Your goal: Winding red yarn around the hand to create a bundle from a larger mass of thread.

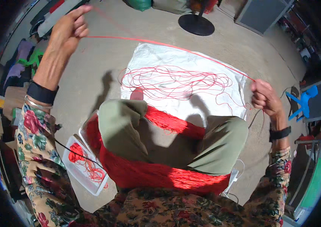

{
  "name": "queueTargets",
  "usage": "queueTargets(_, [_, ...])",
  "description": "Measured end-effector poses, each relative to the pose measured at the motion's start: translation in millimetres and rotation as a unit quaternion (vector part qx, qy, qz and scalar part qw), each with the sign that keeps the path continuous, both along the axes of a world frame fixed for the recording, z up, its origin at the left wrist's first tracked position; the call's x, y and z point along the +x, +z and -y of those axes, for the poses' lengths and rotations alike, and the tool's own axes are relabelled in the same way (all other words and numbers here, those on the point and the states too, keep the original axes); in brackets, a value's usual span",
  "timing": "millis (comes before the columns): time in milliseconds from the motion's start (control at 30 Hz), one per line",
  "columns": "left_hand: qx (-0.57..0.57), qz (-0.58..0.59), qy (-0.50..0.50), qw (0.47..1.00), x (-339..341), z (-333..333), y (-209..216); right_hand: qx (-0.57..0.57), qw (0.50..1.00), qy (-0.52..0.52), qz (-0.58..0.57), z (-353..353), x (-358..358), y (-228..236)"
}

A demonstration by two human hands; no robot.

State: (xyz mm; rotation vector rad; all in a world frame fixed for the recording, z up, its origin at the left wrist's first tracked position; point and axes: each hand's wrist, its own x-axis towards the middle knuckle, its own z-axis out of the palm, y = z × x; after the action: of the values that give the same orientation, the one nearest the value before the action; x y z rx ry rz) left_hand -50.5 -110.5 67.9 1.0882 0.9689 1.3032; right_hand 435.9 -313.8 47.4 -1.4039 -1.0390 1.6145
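A red thread (172, 47) is drawn taut between my raised hands. My left hand (73, 26), at the upper left, is closed on one end of the stretch, and a blurred strand runs beside its fingertips. My right hand (265, 97) is closed on the thread at the right, with more of it hanging below toward the cloth. Loose loops of red thread (175, 81) lie spread on a white cloth (160, 53) on the floor. A thick red skein (168, 176) passes around both my bent knees, its far side (175, 124) stretched between them.
A white plastic tray (78, 177) with tangled red thread (92, 168) stands left of my legs. A black round base (196, 25) is at the back. On the right are a grey cabinet and a blue strap-like piece (305, 101). Cluttered shelves line the left.
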Motion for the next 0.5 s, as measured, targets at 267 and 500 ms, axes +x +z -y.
queueTargets(267, [-0.127, -0.066, 0.061, 0.988, -14, -110, -101, -0.087, 0.962, -0.175, 0.192, 100, 190, -86])
queueTargets(500, [0.043, -0.264, -0.305, 0.914, 148, -58, -106, 0.013, 0.970, -0.211, -0.117, -85, 5, -73])
